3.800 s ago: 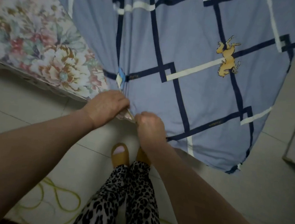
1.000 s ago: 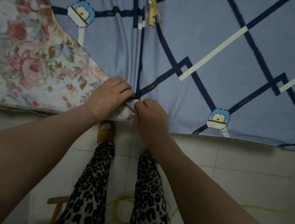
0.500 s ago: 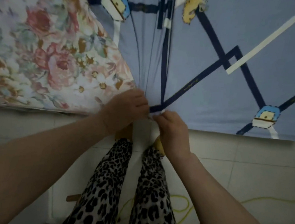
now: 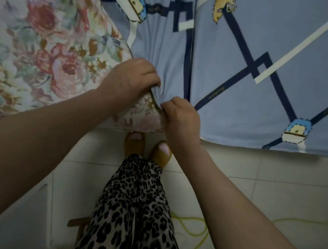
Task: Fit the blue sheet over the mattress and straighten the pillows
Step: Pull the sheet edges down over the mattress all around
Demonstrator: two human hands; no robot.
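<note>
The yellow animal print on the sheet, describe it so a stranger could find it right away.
Start at the blue cotton sheet with navy and cream lines covering the right side of the bed. Follow it to the top edge of the view, near the middle: the yellow leaping animal print sits there. The other motifs are blue-rimmed badges.

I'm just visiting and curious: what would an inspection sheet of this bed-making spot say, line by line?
Surface: floral mattress, left part still bare.
Job's things: blue sheet covers the right part, its edge bunched at the mattress edge; pillows not seen.
Clutter: wooden stool partly visible on the floor.
Grippers: left hand grips the bunched sheet edge; right hand pinches it beside.
Cables: yellow cord loose on the tiled floor.
Surroundings: leopard-print trousers, tan slippers.
</note>
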